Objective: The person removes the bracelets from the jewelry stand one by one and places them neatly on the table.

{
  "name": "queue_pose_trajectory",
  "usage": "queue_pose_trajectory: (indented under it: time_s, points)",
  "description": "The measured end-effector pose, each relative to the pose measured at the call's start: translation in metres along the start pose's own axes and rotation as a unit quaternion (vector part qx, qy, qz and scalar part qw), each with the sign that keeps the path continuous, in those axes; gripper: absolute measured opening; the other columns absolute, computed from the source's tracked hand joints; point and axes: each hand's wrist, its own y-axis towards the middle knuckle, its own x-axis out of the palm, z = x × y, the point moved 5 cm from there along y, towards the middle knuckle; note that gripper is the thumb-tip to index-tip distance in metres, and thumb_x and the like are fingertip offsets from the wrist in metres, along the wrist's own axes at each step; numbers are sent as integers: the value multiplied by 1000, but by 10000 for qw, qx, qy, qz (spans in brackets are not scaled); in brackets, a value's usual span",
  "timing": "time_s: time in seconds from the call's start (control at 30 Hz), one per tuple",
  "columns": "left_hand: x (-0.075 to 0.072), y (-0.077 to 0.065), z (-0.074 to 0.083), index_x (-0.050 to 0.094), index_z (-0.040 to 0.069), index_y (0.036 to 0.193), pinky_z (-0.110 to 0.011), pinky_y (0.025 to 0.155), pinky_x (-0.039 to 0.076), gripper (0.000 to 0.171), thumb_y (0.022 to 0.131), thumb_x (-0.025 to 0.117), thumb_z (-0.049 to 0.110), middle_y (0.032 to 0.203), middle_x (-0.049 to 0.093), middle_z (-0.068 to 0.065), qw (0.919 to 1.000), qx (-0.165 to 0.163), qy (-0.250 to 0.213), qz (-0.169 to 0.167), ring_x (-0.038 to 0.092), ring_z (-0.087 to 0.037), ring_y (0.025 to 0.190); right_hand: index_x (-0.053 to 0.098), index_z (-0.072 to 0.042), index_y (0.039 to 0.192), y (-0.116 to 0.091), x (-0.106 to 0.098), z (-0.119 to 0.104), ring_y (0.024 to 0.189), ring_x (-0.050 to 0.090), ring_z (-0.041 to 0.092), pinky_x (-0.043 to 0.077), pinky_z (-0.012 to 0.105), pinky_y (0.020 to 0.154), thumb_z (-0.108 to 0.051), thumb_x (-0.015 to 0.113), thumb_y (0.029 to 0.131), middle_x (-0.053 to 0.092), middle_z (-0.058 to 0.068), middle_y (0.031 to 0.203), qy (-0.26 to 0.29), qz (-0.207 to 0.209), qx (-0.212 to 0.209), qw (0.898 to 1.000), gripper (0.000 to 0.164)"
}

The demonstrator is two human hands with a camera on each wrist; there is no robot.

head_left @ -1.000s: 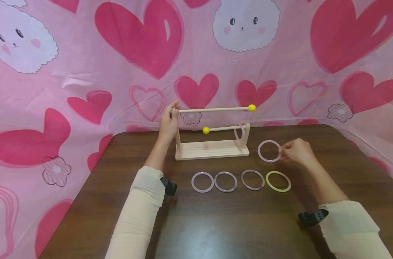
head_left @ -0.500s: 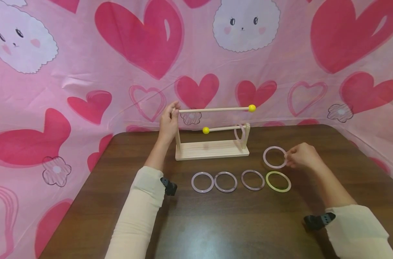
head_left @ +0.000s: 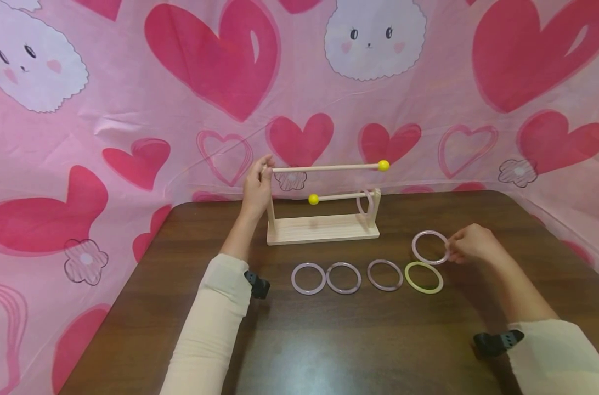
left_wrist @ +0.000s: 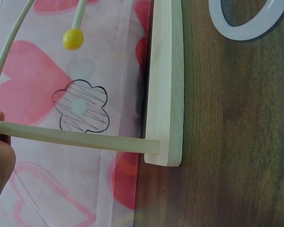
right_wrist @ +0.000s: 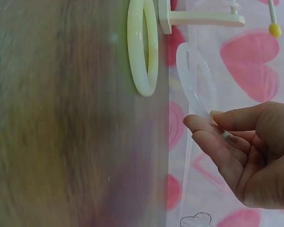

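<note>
A wooden stand [head_left: 324, 229] carries two horizontal rods with yellow balls at their ends. My left hand [head_left: 258, 189] grips the top of the taller left post [left_wrist: 80, 138], where the upper rod [head_left: 329, 168] begins. Around the lower rod [head_left: 341, 196], near the right post, hangs a pale pink ring [head_left: 360, 204]. Between thumb and fingers, my right hand [head_left: 477, 244] pinches a translucent pale pink ring [right_wrist: 195, 78] by its edge. That ring is held tilted above the table, just behind a yellow ring [head_left: 424, 277] that lies flat.
In a row with the yellow ring lie three pale purple rings [head_left: 308, 278] on the dark wooden table [head_left: 329, 345]. A pink heart-patterned cloth [head_left: 299, 82] hangs behind the table and along its sides.
My right hand has moved right and nearer to me, carrying the pale pink ring away from the stand toward the yellow ring. The left hand has stayed at the post.
</note>
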Motion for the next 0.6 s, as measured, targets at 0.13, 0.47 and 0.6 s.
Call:
queue_pose_trajectory:
  time_s: [0.13,0.47,0.6]
  points:
    - [0,0,-1,50,-5,126,-32,90,42,33,94,47,4,116,56,-22,10000,18,-15,16,52,-29,107,60,21,91,-3,-1,7,58,64,17,55,31,56,0,52,82,66,9,64,70,-120,68,9999,24]
    - [0,-1,-1,51,-7,124,-33,92,42,32,94,47,1,113,56,-24,9999,138,-59,49,52,-31,107,59,21,91,-14,-4,24,58,64,17,55,31,56,3,51,80,65,9,65,180,-294,292,9990,22]
    - [-1,-1,-1,50,-7,124,-33,91,42,32,94,47,1,113,56,-24,9999,125,-62,56,52,-30,107,59,21,90,-18,-6,30,58,63,17,54,31,55,4,52,78,64,8,64,157,-354,377,9985,22]
